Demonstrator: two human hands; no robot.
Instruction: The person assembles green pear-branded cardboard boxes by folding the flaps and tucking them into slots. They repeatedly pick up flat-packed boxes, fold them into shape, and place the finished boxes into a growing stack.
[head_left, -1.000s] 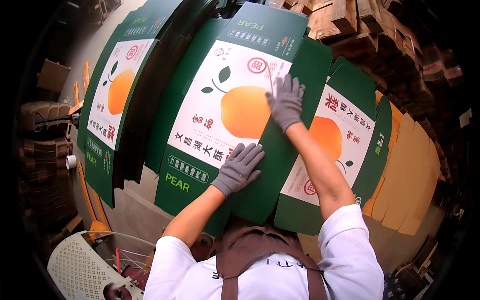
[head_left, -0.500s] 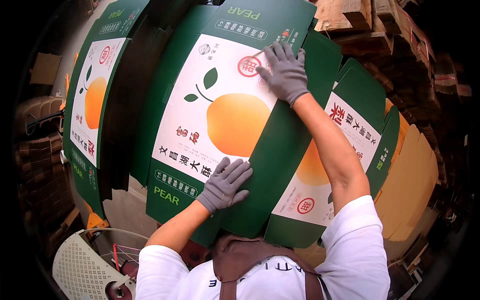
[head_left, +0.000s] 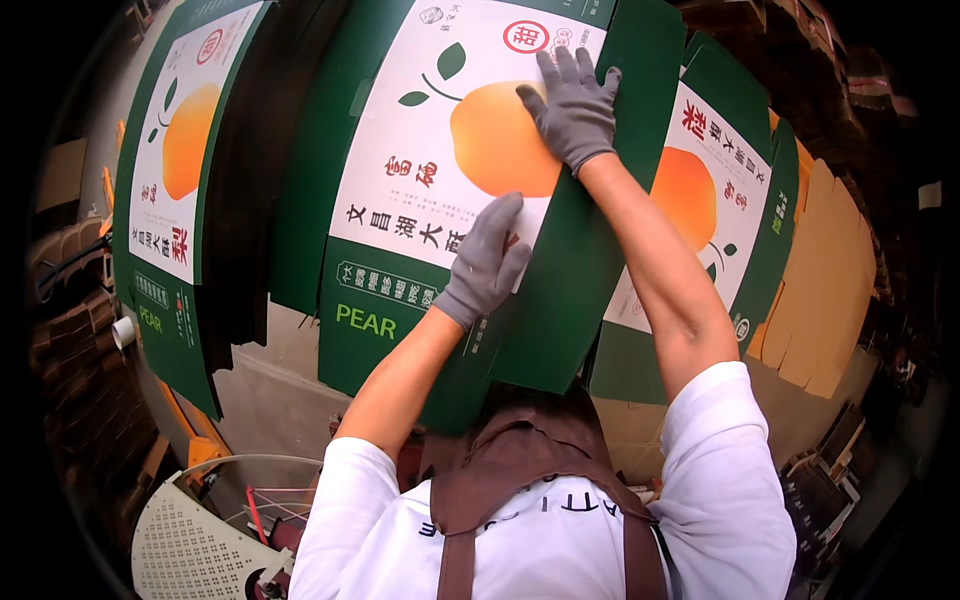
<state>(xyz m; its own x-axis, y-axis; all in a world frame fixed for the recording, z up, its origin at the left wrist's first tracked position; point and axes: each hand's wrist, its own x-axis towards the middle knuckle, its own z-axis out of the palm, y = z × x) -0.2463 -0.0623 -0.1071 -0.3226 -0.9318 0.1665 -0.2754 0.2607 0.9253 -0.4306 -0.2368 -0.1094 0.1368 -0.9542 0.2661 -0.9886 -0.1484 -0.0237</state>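
A flat green carton blank [head_left: 560,300] with a white panel and a large yellow pear print lies in front of me. My right hand [head_left: 575,110], in a grey glove, lies on the upper right part of the white panel with its fingers spread. Nearer to me, my left hand [head_left: 487,262], also gloved, is turned on its side over the panel's lower right corner. Its fingers point up close together with the thumb apart, and nothing shows in it. Whether its lower edge touches the card is hard to see.
More printed carton blanks [head_left: 180,130] lie in a stack on the left. Another printed blank [head_left: 725,170] and plain brown cardboard [head_left: 825,270] are at the right. A perforated pale machine part [head_left: 190,540] stands at the lower left, near an orange metal frame [head_left: 205,450].
The view has shifted, so the blanks sit higher in the picture. My right hand has slid down the panel from the red round mark. My left hand has turned from flat onto its side.
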